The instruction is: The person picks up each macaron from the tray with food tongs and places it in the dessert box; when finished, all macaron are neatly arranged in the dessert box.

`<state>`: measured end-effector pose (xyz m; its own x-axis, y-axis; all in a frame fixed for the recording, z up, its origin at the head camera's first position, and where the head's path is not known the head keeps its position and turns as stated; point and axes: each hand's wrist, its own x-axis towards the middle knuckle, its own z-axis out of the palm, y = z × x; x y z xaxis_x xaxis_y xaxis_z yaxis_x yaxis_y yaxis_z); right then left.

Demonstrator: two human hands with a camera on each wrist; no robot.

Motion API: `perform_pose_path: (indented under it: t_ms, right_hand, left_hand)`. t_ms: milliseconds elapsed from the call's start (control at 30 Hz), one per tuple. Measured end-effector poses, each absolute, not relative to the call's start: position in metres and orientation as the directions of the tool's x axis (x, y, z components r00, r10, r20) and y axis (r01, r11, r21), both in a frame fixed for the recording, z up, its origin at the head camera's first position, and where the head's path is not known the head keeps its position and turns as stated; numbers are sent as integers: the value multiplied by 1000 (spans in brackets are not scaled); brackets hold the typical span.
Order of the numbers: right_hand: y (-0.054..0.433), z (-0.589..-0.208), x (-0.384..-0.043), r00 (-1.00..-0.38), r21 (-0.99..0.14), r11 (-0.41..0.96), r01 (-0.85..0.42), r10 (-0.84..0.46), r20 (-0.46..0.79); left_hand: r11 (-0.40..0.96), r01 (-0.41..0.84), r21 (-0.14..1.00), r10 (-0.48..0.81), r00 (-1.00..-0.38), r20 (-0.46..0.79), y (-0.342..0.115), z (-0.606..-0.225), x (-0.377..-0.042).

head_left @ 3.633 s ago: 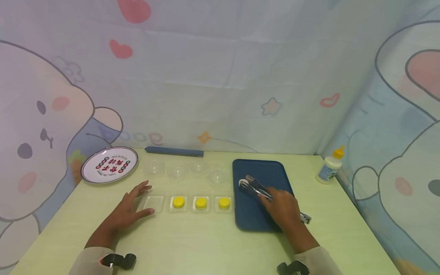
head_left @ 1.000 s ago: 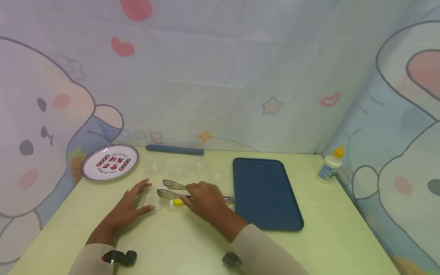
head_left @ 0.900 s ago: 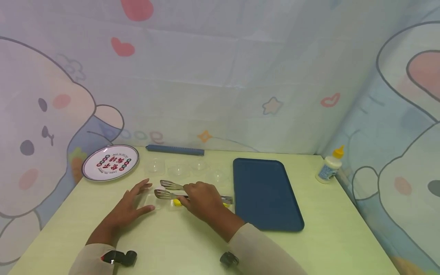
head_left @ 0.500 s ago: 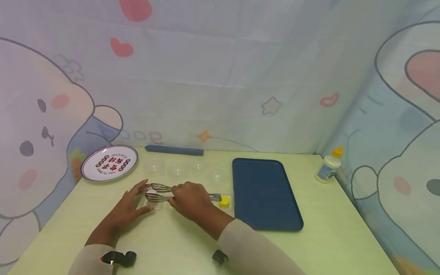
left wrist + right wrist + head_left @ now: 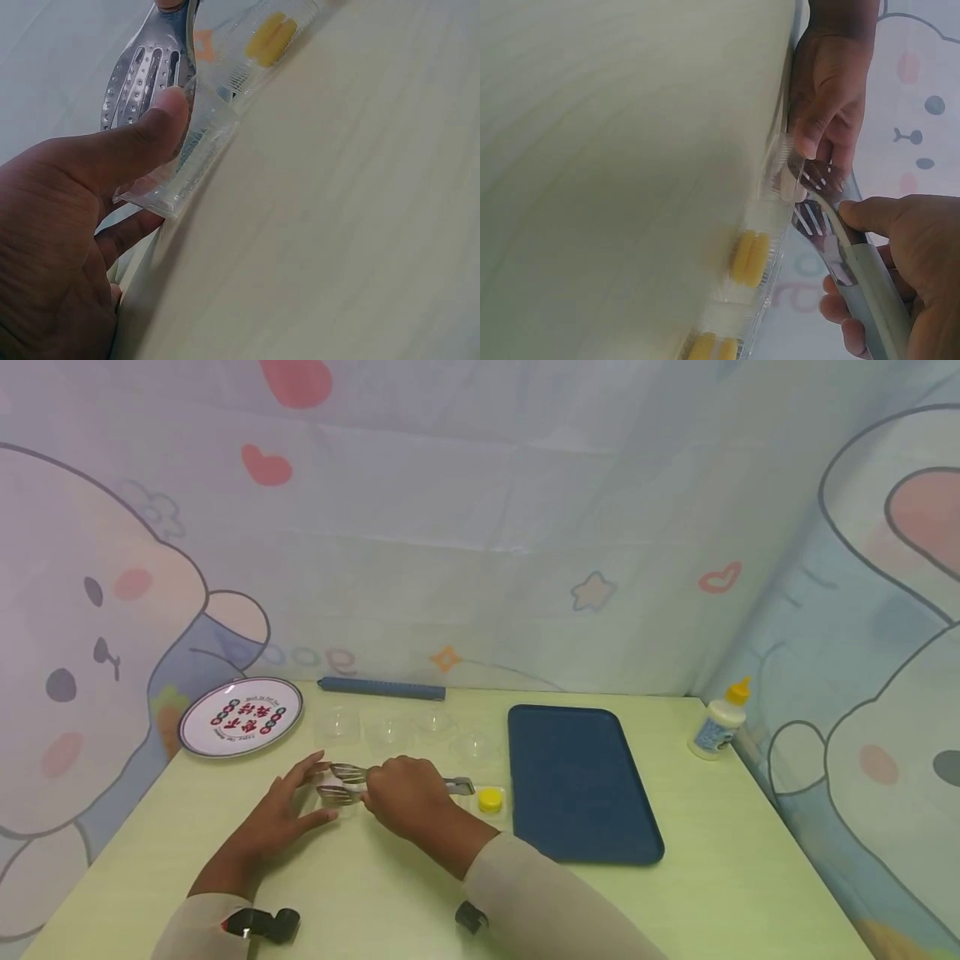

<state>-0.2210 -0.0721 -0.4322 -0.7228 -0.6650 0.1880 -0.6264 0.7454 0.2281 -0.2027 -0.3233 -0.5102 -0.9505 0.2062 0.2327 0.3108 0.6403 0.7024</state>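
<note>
My right hand (image 5: 408, 797) grips metal tongs (image 5: 459, 786), whose slotted heads are over the leftmost clear plastic box (image 5: 206, 146). A pale macaron (image 5: 789, 184) is between the tong heads, inside or just over that box; whether the heads still press it I cannot tell. Thumb and fingers of my left hand (image 5: 273, 818) hold the box from opposite sides. To its right stand more clear boxes with yellow macarons (image 5: 750, 259). One yellow macaron (image 5: 490, 800) shows in the head view; my right hand and the tongs hide the others.
Clear domed lids (image 5: 390, 735) lie behind the boxes. A blue tray (image 5: 585, 785) is at right, with a glue bottle (image 5: 718, 727) beyond it. A patterned plate (image 5: 242, 718) sits back left, near a blue-grey bar (image 5: 381, 687) along the rear edge.
My right hand has carried the pale macaron in the tongs from the blue tray leftward to the leftmost box. Over the last half second it shifts slightly further left. My left hand stays put.
</note>
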Motion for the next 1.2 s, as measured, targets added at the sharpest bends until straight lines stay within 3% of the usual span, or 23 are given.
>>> perform_pose_path:
  t_ms: [700,1000,1200]
  right_hand:
    - [-81,-428,-220,-772,191,776,-601,-626,112]
    - [-71,-430,-222,-762,159,778,-608,-628,158]
    - [-45,-430,-220,-763,46,796,-603,-593,258]
  left_hand:
    - [664,283,692,196,-959,204,-321,-508,-203]
    - [657,294,694,200,-956,216,-322,-511,-205]
    - [656,311,688,213,-950,227,-326,-514,-205]
